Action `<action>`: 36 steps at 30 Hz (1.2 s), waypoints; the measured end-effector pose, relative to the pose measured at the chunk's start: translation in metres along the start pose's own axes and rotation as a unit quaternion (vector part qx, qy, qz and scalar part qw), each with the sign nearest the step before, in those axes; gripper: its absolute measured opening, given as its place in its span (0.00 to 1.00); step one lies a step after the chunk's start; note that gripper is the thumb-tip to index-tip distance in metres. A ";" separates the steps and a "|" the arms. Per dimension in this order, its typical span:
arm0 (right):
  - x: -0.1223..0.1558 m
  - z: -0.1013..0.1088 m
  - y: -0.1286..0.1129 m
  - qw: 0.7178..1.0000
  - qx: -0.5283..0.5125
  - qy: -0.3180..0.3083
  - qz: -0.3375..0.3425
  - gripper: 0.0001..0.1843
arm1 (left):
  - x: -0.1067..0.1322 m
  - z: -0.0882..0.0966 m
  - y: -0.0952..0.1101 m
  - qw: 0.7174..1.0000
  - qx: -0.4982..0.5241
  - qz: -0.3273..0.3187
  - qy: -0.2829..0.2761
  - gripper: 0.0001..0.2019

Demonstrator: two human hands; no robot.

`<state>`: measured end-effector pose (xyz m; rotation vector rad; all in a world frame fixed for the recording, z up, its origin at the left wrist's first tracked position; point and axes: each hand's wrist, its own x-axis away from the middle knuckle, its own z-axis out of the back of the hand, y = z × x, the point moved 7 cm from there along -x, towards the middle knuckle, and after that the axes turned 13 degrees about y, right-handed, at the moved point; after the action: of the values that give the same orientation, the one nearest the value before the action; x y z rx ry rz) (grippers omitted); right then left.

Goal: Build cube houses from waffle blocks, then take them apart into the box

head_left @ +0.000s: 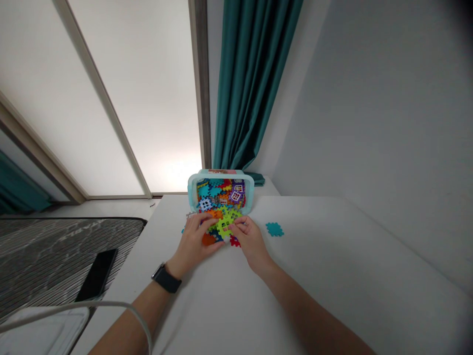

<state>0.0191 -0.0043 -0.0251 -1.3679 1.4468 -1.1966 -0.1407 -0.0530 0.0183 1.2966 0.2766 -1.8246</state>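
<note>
My right hand [252, 242] pinches the edge of a lime-green toothed puzzle tile [223, 226] between thumb and fingers. To its left, my left hand [192, 240] lies over a small pile of tiles, thumb and fingers apart. Its index finger reaches toward the green tile; whether it touches is hard to tell. Between the hands are an orange tile [208, 239], a dark blue tile [216, 234] and a red tile [235, 241]. Just behind stands a pale turquoise tub [250, 192] full of colourful toothed pieces, several with window shapes.
A single turquoise tile [274, 229] lies on the white table [310, 276] to the right. Beyond the table's left edge, a black phone-like slab [96, 274] rests on a striped grey surface. A pale cable [111, 304] crosses the lower left. A green curtain [251, 88] hangs behind the tub.
</note>
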 end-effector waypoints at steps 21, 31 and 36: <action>0.003 -0.006 0.020 0.998 0.000 -0.056 -0.041 0.13 | 0.000 0.003 -0.009 1.000 0.015 0.017 0.001 0.11; 0.019 -0.020 0.016 0.989 -0.081 -0.087 -0.083 0.19 | -0.003 0.004 -0.001 0.999 0.035 0.005 -0.021 0.26; 0.019 -0.018 0.015 0.992 -0.059 -0.078 -0.080 0.20 | -0.004 0.009 0.000 0.999 -0.018 -0.026 0.001 0.23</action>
<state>-0.0039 -0.0221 -0.0345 -1.6467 1.3367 -1.0899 -0.1459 -0.0566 0.0253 1.2760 0.3456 -1.8541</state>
